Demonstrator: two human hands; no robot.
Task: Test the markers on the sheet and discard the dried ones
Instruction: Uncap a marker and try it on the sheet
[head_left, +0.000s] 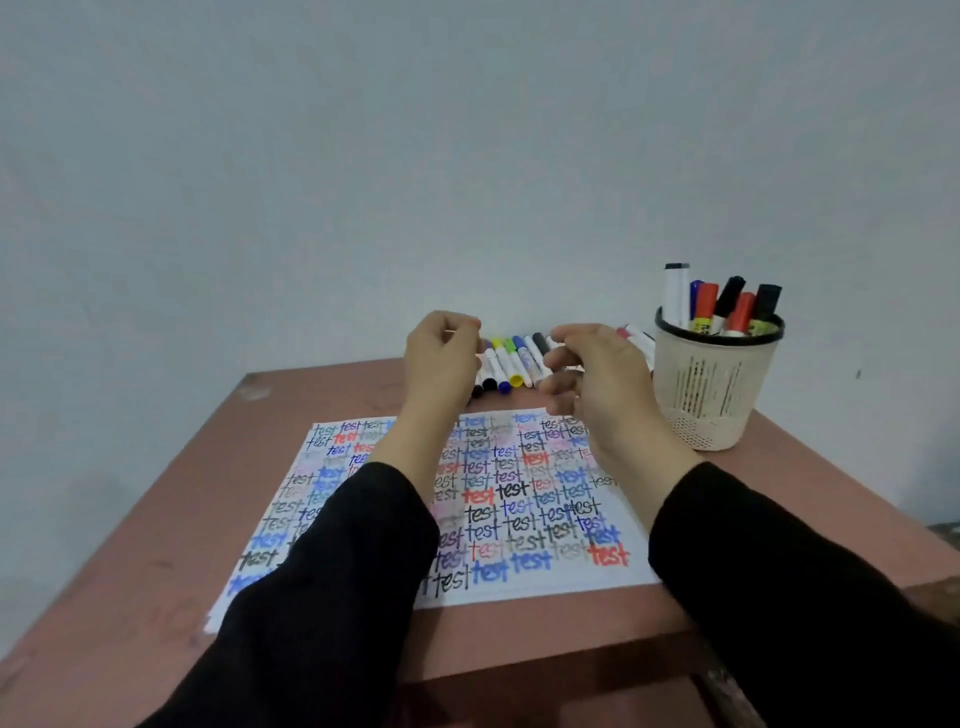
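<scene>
Your left hand (441, 364) hovers over the far edge of the test sheet (524, 525) with the fingers curled in towards the thumb. You see it from the back, so whether it pinches anything cannot be told. Your right hand (597, 384) hangs beside it, fingers half curled and spread, holding nothing, its fingertips just in front of the row of markers (511, 364). That row lies along the back of the table (156, 545), near the wall and just beyond the sheet.

Expect each marker to be light, stiff and smooth-barrelled, likely to roll if nudged. Take one by the middle of the barrel, then hold the barrel firmly while you pull the cap straight off. The paper is thin and may slide under the tip, so press it flat with your free hand.

Count: one sheet, crowded with the word "test" in black, blue and red. About six markers show between your hands and at least two more to the right of your right hand, with others probably hidden. Six markers stand in one mesh pen cup (711, 400) at the right
</scene>
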